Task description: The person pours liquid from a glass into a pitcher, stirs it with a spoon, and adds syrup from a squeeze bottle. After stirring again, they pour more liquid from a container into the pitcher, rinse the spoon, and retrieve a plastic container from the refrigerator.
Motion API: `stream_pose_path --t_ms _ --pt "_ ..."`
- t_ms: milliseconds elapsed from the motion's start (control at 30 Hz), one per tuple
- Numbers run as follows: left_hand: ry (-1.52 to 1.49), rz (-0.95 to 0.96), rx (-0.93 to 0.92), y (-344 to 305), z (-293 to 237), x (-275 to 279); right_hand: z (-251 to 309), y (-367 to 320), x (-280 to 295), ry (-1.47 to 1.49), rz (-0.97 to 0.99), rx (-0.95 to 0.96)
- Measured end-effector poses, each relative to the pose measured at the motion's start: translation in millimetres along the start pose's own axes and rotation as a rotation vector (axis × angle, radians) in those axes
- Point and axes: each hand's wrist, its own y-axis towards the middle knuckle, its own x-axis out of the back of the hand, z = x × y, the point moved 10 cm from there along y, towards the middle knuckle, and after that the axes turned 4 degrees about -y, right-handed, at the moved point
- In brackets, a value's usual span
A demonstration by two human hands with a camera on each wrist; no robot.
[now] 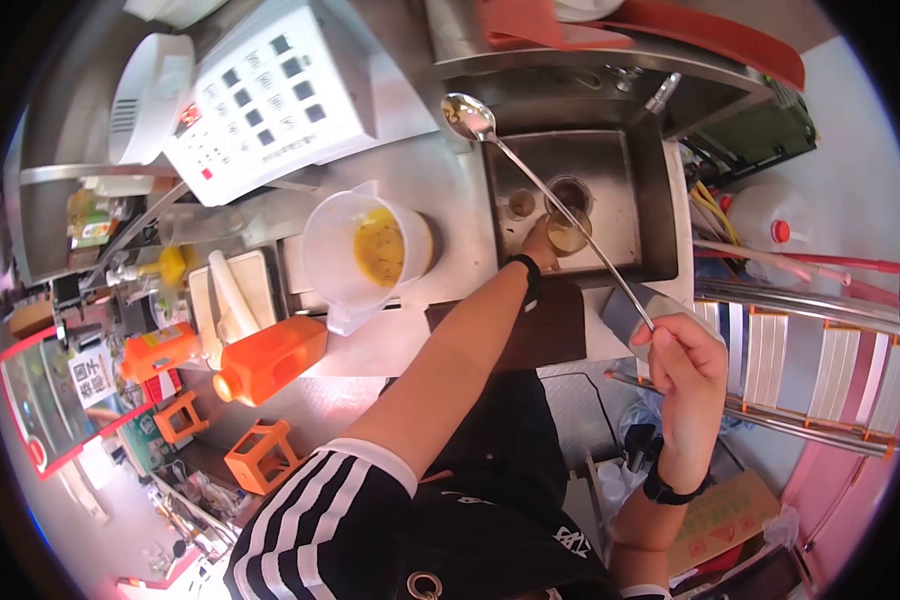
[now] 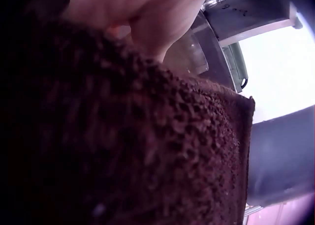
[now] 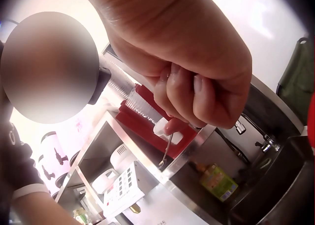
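My right hand (image 1: 682, 365) pinches the end of a long metal handle. The long-handled spoon (image 1: 570, 218) slants across the sink, and its bowl (image 1: 468, 117) hangs over the sink's upper left corner. In the right wrist view the fingers (image 3: 199, 94) are curled, with part of the thin spoon (image 3: 167, 150) showing below. Down in the sink, my left hand (image 1: 540, 246) grips a clear cup (image 1: 567, 236), which the spoon handle partly crosses in the head view. In the left wrist view a brown textured towel (image 2: 172, 136) hides most of that hand (image 2: 147, 13).
A clear jug (image 1: 342, 250) with yellow liquid stands left of the sink (image 1: 660, 220). Past it are an orange bottle (image 1: 270, 360) and a white keypad machine (image 1: 270, 100). A small cup (image 1: 521, 204) sits by the drain. The brown towel lies along the counter's front edge.
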Motion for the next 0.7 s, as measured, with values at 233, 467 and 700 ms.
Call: stream_pose_path --t_ms 233,467,700 --pt "0.251 0.215 0.442 -66.3 -45.8 39.5 33.1 -9.9 -34.2 -0.278 0.049 0.102" --pt "-0.368 0.078 -0.288 -173.0 -127.5 83.6 101.1 -26.1 -136.3 -1.21 0.08 0.83" --pt "-0.395 -0.242 -0.215 -324.6 -102.7 198.1 50.0 4.9 -274.2 -1.655 0.314 1.036"
